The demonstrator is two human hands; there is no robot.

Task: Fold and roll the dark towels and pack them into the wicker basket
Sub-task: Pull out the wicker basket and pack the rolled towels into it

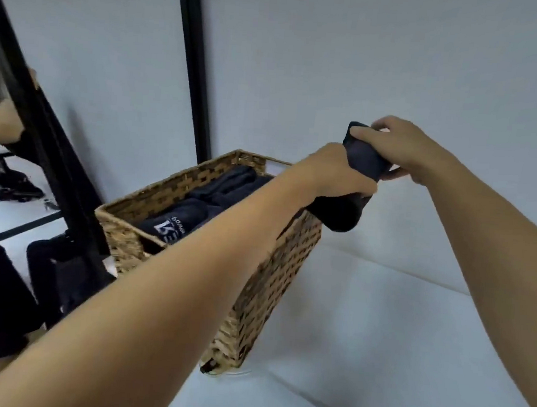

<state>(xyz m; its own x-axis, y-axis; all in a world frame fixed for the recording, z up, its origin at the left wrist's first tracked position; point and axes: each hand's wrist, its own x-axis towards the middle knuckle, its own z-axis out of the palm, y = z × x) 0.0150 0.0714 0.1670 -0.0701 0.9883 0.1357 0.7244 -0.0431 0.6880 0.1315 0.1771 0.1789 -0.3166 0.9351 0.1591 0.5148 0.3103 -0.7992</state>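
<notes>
The towel (364, 161) is dark navy, soft and rolled into a thick bundle. It is held in the air above the far right corner of the basket (270, 283), clear of the rim. The left hand (340, 173) grips its lower half and the right hand (403, 146) grips its upper end. The fingers (364, 134) of both hands are curled tight round the cloth. A loose dark end hangs below the left hand.

The basket is woven wicker in tan and brown, and rectangular. Inside lie more rolled towels (226, 187), packed side by side; the nearest roll (170, 227) bears white lettering.

The basket stands on a white padded surface (378, 340) with seams. Behind it is a pale grey wall (337, 48) with a black vertical strip (194, 69). A black-framed mirror (4, 198) leans at the left, just beside the basket.
</notes>
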